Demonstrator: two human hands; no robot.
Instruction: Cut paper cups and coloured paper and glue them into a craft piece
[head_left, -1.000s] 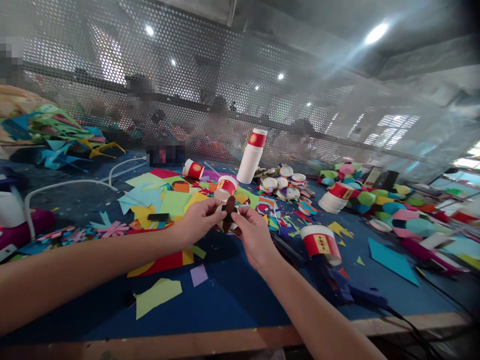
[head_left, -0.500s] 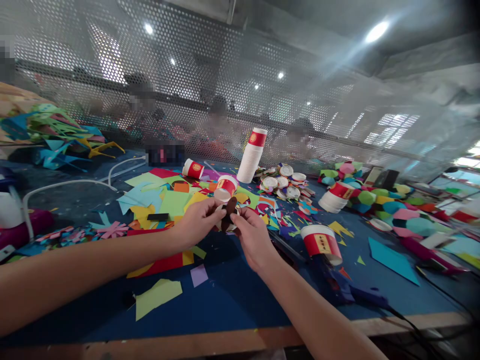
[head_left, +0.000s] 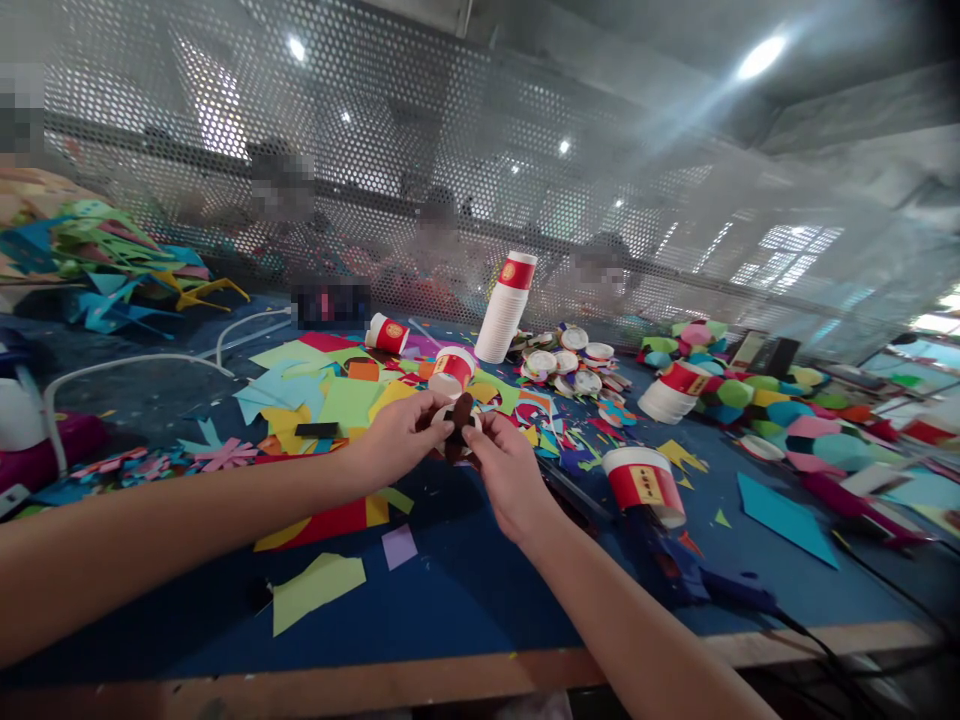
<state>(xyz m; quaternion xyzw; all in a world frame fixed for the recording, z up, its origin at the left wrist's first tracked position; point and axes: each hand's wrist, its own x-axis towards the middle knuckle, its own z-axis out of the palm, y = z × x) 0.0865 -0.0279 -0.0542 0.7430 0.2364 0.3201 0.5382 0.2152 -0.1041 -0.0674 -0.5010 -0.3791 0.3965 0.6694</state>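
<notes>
My left hand (head_left: 405, 436) and my right hand (head_left: 511, 470) meet above the middle of the table. Their thumbs and fingers pinch a small round white piece with dark brown paper strips (head_left: 458, 428) on it, one hand at each side. The fingers hide part of it, so its exact kind is unclear. Just beyond it is a red and white paper cup (head_left: 451, 371). Coloured paper sheets (head_left: 346, 402) lie to the left of the hands, with scraps on both sides.
A tall stack of paper cups (head_left: 504, 310) stands behind the hands, beside a pile of round paper pieces (head_left: 574, 365). To the right are another cup (head_left: 643, 485) and a blue glue gun (head_left: 675, 565) with a cable. A perforated metal screen (head_left: 375, 150) borders the table's back.
Both hands keep their pinch on the round piece, which stays in almost the same place. The view has shifted very slightly.
</notes>
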